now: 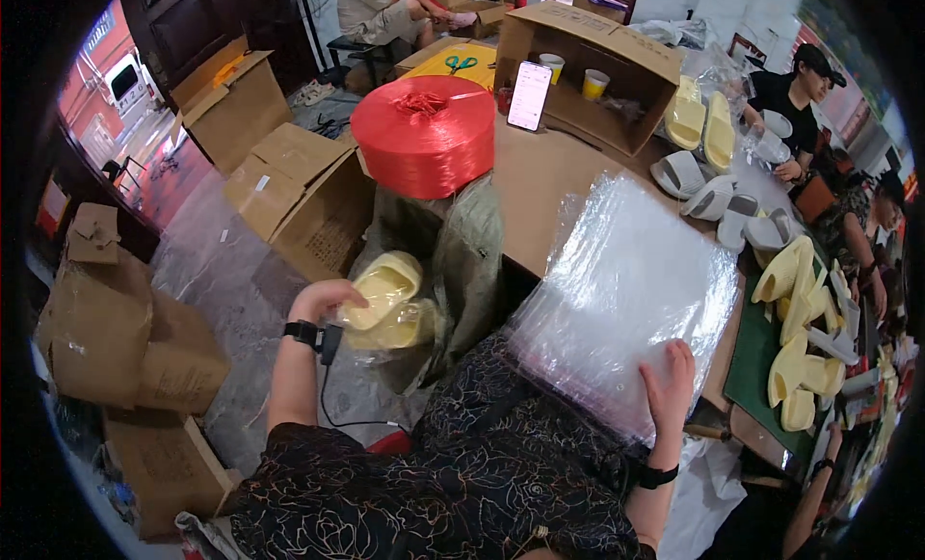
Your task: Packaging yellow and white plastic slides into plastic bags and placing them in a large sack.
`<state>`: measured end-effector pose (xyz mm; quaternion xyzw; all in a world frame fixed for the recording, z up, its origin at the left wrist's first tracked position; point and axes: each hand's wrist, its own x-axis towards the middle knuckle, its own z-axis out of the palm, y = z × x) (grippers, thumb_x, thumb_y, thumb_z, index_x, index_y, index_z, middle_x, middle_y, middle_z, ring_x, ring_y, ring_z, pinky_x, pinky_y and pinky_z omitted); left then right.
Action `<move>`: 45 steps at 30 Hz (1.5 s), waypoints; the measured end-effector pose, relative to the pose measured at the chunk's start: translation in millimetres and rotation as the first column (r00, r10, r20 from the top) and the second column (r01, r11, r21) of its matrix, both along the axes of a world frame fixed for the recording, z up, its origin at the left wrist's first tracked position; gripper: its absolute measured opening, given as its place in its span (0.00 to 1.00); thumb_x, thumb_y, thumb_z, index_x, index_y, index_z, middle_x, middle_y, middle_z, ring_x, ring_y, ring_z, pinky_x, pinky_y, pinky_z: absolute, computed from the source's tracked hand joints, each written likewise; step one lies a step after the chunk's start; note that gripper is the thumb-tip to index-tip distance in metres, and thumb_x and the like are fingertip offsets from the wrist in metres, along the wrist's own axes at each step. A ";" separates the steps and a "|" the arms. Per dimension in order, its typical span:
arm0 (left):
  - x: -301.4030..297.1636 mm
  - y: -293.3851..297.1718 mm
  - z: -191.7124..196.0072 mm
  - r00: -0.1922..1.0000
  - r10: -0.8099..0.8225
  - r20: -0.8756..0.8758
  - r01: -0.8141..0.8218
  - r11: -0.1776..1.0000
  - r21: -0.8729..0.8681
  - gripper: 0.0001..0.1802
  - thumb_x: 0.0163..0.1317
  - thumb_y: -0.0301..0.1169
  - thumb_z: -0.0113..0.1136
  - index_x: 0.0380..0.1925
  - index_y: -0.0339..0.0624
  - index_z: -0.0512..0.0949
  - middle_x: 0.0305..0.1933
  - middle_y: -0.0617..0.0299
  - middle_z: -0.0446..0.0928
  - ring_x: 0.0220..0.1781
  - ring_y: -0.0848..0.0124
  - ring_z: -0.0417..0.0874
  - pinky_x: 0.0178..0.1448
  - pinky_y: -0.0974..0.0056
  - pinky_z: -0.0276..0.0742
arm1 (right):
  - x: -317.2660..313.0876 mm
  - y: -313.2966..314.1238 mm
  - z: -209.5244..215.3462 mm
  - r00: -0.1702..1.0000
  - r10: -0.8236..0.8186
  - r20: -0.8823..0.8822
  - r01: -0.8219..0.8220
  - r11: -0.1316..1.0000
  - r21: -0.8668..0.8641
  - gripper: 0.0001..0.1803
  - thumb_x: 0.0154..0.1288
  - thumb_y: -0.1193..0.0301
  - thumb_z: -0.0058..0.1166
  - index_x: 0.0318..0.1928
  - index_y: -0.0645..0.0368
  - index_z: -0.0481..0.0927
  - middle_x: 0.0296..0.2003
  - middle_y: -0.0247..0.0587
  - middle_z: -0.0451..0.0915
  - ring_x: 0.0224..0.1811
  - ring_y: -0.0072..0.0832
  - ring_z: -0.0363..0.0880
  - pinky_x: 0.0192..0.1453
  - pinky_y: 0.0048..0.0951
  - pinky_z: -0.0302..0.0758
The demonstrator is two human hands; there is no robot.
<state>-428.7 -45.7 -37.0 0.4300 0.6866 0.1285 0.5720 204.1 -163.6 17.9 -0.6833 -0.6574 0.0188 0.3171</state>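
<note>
My left hand point(323, 298) grips a pair of pale yellow slippers in a clear plastic bag point(387, 307), held out to my left over a greenish woven sack point(462, 261). My right hand point(668, 382) rests flat, fingers spread, on the near edge of a stack of clear plastic bags point(621, 290) lying on the brown table point(540, 189). A black band is on each wrist, and a cable hangs from the left one.
A big red spool of twine point(424, 136) sits on the sack. Open cardboard boxes point(303, 194) stand left on the floor. A box with cups point(593, 64), a phone point(529, 95), and yellow and grey slippers point(708, 146) crowd the table. Other people work at the right point(795, 102).
</note>
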 end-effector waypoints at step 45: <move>424.7 38.5 39.9 0.603 -0.413 -0.683 0.690 -0.159 0.706 0.33 0.62 0.53 0.61 0.65 0.53 0.73 0.76 0.52 0.60 0.78 0.44 0.53 0.78 0.39 0.48 | 22.9 -2.6 -2.7 0.962 0.075 -0.262 -0.052 0.994 0.092 0.30 0.59 0.62 0.69 0.58 0.61 0.74 0.60 0.48 0.73 0.64 0.44 0.72 0.64 0.41 0.72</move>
